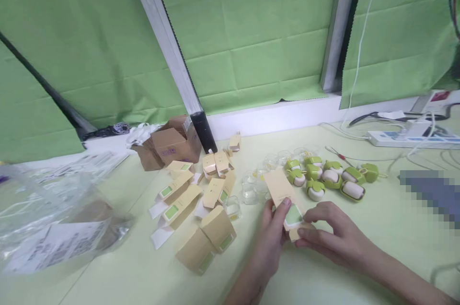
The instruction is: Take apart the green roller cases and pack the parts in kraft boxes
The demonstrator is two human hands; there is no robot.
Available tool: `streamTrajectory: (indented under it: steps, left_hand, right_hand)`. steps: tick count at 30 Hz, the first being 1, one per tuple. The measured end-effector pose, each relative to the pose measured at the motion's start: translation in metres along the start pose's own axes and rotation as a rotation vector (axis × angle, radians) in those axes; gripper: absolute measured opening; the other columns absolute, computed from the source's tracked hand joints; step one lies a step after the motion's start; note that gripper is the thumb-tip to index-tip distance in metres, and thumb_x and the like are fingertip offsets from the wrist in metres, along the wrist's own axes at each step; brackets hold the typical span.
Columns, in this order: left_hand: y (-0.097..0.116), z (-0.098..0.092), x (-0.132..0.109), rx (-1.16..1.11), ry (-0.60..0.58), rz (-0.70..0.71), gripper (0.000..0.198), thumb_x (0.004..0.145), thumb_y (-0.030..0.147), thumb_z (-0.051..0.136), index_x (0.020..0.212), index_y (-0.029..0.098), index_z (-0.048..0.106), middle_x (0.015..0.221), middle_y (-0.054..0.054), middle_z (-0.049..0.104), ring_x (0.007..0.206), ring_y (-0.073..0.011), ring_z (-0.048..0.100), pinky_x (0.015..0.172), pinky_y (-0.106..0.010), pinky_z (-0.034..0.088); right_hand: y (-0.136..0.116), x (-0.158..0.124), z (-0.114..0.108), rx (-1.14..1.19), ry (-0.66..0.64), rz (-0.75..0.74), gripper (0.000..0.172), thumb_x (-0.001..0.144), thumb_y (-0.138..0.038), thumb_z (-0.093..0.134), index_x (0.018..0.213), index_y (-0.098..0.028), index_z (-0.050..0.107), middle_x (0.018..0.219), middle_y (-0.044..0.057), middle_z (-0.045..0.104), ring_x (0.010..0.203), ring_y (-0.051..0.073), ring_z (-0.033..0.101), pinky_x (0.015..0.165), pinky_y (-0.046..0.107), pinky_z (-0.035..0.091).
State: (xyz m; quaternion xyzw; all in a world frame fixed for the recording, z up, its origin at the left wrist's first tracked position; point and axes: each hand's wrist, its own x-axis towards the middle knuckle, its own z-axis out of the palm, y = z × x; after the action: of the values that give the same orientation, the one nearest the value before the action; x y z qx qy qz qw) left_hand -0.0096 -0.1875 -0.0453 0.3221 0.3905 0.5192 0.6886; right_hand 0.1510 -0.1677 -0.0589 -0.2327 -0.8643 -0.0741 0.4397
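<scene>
One tan box (pixel 280 187), close in: left hand (pixel 269 235) grasping its side, thumb across the front; right hand (pixel 332 233) pinching its near end. Green label (pixel 293 216) on box, print too small to read. Printed paper (pixel 57 245) at left, illegible; plastic bag (pixel 120 228) around it cut off by left edge. Clear cups (pixel 249 193), partly hidden by box; green-and-white cases (pixel 332 178) beside them. Farther: brown carton (pixel 172 144), purplish marking unreadable; power strip (pixel 386 139), cut off at right
</scene>
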Motion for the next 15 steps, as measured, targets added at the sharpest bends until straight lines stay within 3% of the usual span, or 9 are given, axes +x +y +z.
streamTrajectory:
  steps: [5, 12, 14, 15]
  left_hand:
    - [0.000, -0.001, -0.001, 0.026, -0.033, 0.026, 0.047, 0.085, 0.040, 0.057, 0.126, 0.020, 0.046, 0.122, -0.009, 0.060, 0.106, -0.0234, 0.058, 0.078, -0.029, 0.048]
    - [0.000, 0.010, -0.007, 0.047, -0.081, 0.042, 0.059, 0.067, 0.036, 0.075, 0.117, 0.016, 0.049, 0.111, -0.010, 0.063, 0.105, -0.0272, 0.057, 0.084, -0.036, 0.048]
    - [0.005, 0.012, -0.024, 0.130, -0.014, 0.118, 0.065, 0.057, 0.039, 0.082, 0.111, 0.016, 0.053, 0.099, -0.008, 0.066, 0.097, -0.0283, 0.061, 0.081, -0.037, 0.049]
    - [0.008, 0.011, -0.036, 0.217, 0.089, 0.184, 0.066, 0.053, 0.040, 0.084, 0.108, 0.016, 0.057, 0.094, -0.007, 0.067, 0.092, -0.0289, 0.062, 0.078, -0.038, 0.051]
  right_hand:
    - [0.002, -0.001, 0.003, 0.064, -0.022, 0.053, 0.009, 0.087, -0.022, 0.060, 0.094, -0.026, 0.058, 0.087, 0.003, 0.062, 0.076, 0.017, 0.059, 0.067, 0.031, 0.048]
    - [0.010, -0.002, -0.003, 0.390, 0.027, 0.326, 0.049, 0.067, -0.051, 0.075, 0.103, -0.028, 0.050, 0.098, 0.006, 0.055, 0.092, 0.026, 0.057, 0.073, 0.035, 0.053]
    - [0.015, 0.004, -0.008, 0.585, 0.085, 0.395, 0.045, 0.073, -0.062, 0.062, 0.101, -0.028, 0.050, 0.093, 0.005, 0.054, 0.083, 0.024, 0.058, 0.067, 0.033, 0.054]
    - [0.020, 0.010, -0.010, 0.664, 0.128, 0.453, 0.038, 0.080, -0.061, 0.054, 0.100, -0.029, 0.050, 0.091, 0.004, 0.054, 0.079, 0.022, 0.058, 0.065, 0.032, 0.054]
